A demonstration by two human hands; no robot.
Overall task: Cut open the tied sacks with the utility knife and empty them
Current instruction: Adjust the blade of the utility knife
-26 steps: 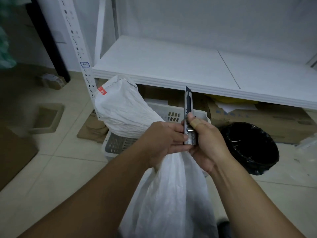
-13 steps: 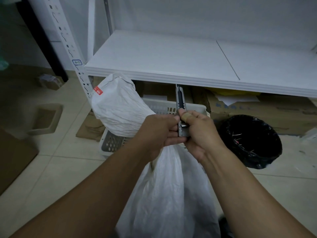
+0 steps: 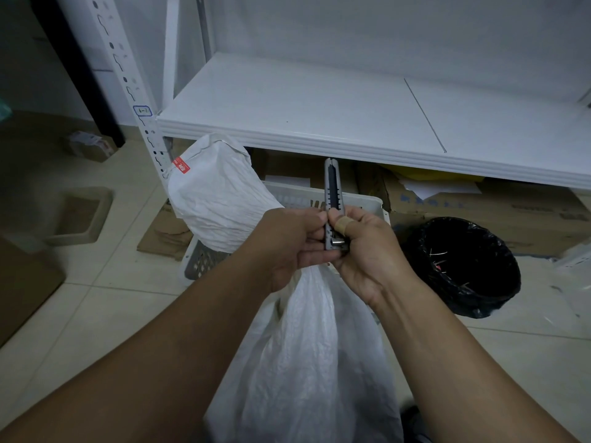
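A white woven sack (image 3: pixel 307 356) hangs in front of me, its neck bunched in my left hand (image 3: pixel 287 244). The sack's loose top (image 3: pixel 214 196), with a red label, flops up and left over the basket. My right hand (image 3: pixel 367 247) grips a grey utility knife (image 3: pixel 332 199) upright by its lower end, thumb with a tan plaster on the slider. No blade shows past the knife's tip. My left fingertips touch the knife's lower body.
A white slotted plastic basket (image 3: pixel 367 203) stands on the floor behind the sack. A black-lined bin (image 3: pixel 463 266) sits to the right. A white metal shelf (image 3: pixel 319 107) runs above, with cardboard boxes (image 3: pixel 511 212) under it. More cardboard lies on the tiled floor at left.
The pointed blade that stuck out of the knife's tip a second ago no longer shows. Both hands stay together at the sack's neck; the view has shifted slightly.
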